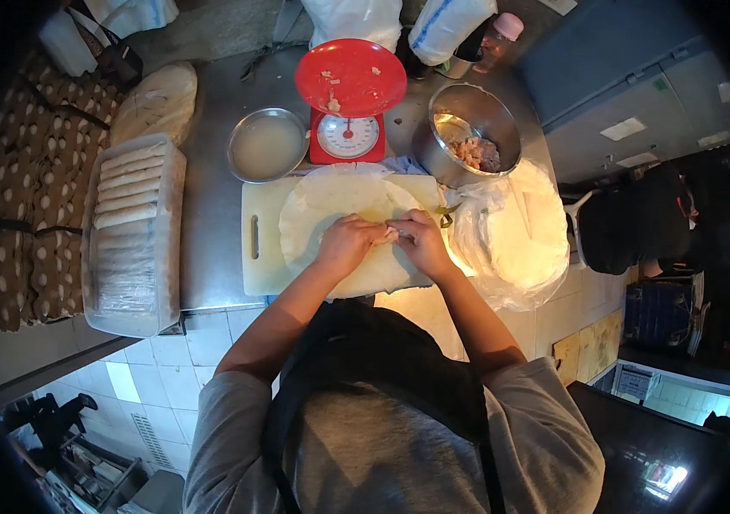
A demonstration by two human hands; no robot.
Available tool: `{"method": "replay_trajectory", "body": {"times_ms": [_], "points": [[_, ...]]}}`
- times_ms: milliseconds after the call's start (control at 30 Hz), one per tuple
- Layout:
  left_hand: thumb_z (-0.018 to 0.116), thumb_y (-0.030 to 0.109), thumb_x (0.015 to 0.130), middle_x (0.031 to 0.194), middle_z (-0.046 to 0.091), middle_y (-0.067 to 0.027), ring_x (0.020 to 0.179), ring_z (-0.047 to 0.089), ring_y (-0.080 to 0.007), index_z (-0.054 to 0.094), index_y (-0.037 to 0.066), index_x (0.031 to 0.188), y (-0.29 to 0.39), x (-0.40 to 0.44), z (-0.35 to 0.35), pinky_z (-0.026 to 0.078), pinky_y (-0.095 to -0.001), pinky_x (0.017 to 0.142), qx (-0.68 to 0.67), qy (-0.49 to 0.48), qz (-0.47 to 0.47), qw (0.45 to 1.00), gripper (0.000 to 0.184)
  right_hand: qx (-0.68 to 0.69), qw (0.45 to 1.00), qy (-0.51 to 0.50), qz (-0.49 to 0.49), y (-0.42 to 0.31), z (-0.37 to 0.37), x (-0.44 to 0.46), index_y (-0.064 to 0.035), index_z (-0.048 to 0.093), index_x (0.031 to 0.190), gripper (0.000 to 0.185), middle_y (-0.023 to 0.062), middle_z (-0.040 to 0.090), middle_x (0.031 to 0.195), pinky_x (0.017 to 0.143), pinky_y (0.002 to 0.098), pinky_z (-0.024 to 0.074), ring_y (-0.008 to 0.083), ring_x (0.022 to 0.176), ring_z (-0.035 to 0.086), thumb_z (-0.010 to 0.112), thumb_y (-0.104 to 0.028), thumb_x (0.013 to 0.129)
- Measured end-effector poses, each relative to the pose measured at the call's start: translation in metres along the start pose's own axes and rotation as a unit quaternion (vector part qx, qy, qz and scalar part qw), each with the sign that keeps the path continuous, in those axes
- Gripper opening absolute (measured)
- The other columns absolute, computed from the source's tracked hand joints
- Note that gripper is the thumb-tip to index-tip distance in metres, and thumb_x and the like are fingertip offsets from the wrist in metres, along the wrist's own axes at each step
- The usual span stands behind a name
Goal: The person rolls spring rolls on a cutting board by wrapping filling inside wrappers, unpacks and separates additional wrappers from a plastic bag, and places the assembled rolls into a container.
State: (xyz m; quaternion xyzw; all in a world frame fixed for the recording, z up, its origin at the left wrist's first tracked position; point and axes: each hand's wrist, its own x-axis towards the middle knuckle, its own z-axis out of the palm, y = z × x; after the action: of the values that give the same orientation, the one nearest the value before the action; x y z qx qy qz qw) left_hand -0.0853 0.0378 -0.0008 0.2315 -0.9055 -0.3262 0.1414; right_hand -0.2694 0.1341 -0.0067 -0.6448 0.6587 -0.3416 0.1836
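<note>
Head view: on the pale rectangular cutting board (275, 272), the left hand (350, 247) and right hand (422, 246) pinch soft pinkish filling (389, 235) between their fingers, above an unrolled round white wrapper (309, 214). Finished white rolls (128, 185) lie left of the board.

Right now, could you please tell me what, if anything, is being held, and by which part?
The left hand and right hand pinch a small pinkish lump between their fingertips, apparently by its opposite sides; the fingers partly hide it.
</note>
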Motion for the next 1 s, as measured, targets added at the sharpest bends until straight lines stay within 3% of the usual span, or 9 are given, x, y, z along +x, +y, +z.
{"method": "replay_trajectory", "body": {"times_ms": [167,233,433,567,633,733,833,933,1000], "points": [[0.072,0.015,0.072,0.098,0.07,-0.0047,0.092,0.064,-0.0234,0.071,0.013,0.104,0.012,0.0,0.007,0.05,-0.0375,0.083,0.038,0.128,0.031,0.991,0.032,0.086,0.994,0.011,0.061,-0.024,-0.028,-0.002,-0.0049,0.07,0.098,0.035,0.0094,0.065,0.098,0.083,0.035,0.0497,0.0277,0.098,0.06,0.078,-0.001,0.064],[0.072,0.015,0.072,0.097,0.07,-0.0045,0.093,0.064,-0.0232,0.071,0.014,0.103,0.018,0.004,0.014,0.05,-0.0371,0.083,0.016,0.143,0.04,0.989,0.032,0.071,0.997,0.03,0.017,-0.015,-0.023,-0.006,-0.0047,0.07,0.097,0.033,0.0099,0.066,0.099,0.082,0.0337,0.0502,0.0271,0.097,0.061,0.077,0.0,0.065],[0.075,0.021,0.069,0.111,0.065,-0.007,0.106,0.059,-0.026,0.064,0.011,0.116,0.011,0.008,0.029,0.047,-0.0353,0.09,0.007,0.051,0.018,0.999,0.049,0.077,0.997,0.019,0.012,0.015,-0.015,-0.016,-0.0045,0.07,0.098,0.035,0.0108,0.067,0.103,0.083,0.0341,0.05,0.0269,0.098,0.061,0.079,-0.001,0.064],[0.073,0.021,0.069,0.107,0.064,-0.0033,0.103,0.058,-0.0234,0.068,0.012,0.103,0.028,0.002,0.013,0.047,-0.035,0.087,0.13,0.204,-0.009,0.97,0.035,0.081,0.996,0.013,0.033,-0.024,-0.029,-0.004,-0.0054,0.068,0.101,0.042,0.0098,0.063,0.106,0.084,0.0358,0.0487,0.0276,0.099,0.059,0.08,-0.003,0.061],[0.073,0.02,0.068,0.108,0.062,-0.0039,0.106,0.056,-0.0244,0.068,0.013,0.104,0.018,-0.01,0.007,0.046,-0.0357,0.089,0.127,0.168,-0.063,0.975,0.037,0.035,0.999,-0.013,0.004,-0.025,-0.019,0.002,-0.0056,0.067,0.103,0.046,0.0098,0.061,0.106,0.083,0.0367,0.0484,0.0289,0.099,0.058,0.081,-0.005,0.059],[0.074,0.02,0.068,0.106,0.062,-0.0051,0.106,0.056,-0.0257,0.067,0.012,0.109,-0.004,-0.021,-0.008,0.045,-0.037,0.091,0.064,0.044,-0.053,0.996,0.042,-0.031,0.998,-0.027,-0.045,-0.011,-0.004,0.002,-0.0059,0.066,0.106,0.048,0.0095,0.06,0.099,0.079,0.0385,0.0481,0.0299,0.092,0.057,0.081,-0.01,0.06],[0.073,0.02,0.068,0.108,0.063,-0.0046,0.103,0.056,-0.0257,0.067,0.012,0.108,-0.017,-0.028,-0.012,0.046,-0.0375,0.09,0.053,0.041,-0.029,0.997,0.04,-0.008,0.999,-0.016,-0.042,-0.009,-0.004,0.005,-0.0058,0.068,0.104,0.043,0.0092,0.06,0.092,0.077,0.0379,0.0479,0.0283,0.087,0.057,0.079,-0.008,0.062],[0.072,0.015,0.072,0.107,0.065,-0.0056,0.099,0.058,-0.0262,0.067,0.011,0.112,-0.023,-0.042,-0.017,0.046,-0.0374,0.089,0.016,0.133,0.015,0.991,0.041,0.024,0.999,0.001,-0.024,-0.016,-0.009,0.004,-0.0062,0.069,0.103,0.041,0.009,0.059,0.091,0.076,0.036,0.0481,0.0263,0.086,0.057,0.078,-0.004,0.063],[0.072,0.014,0.073,0.104,0.067,-0.0061,0.098,0.059,-0.0269,0.068,0.01,0.111,-0.036,-0.05,-0.025,0.046,-0.037,0.089,0.012,0.087,0.009,0.996,0.038,0.015,1.0,-0.027,0.001,-0.009,-0.011,-0.001,-0.0071,0.068,0.106,0.044,0.0099,0.058,0.096,0.077,0.0341,0.0485,0.0257,0.091,0.057,0.079,-0.003,0.064]]}}
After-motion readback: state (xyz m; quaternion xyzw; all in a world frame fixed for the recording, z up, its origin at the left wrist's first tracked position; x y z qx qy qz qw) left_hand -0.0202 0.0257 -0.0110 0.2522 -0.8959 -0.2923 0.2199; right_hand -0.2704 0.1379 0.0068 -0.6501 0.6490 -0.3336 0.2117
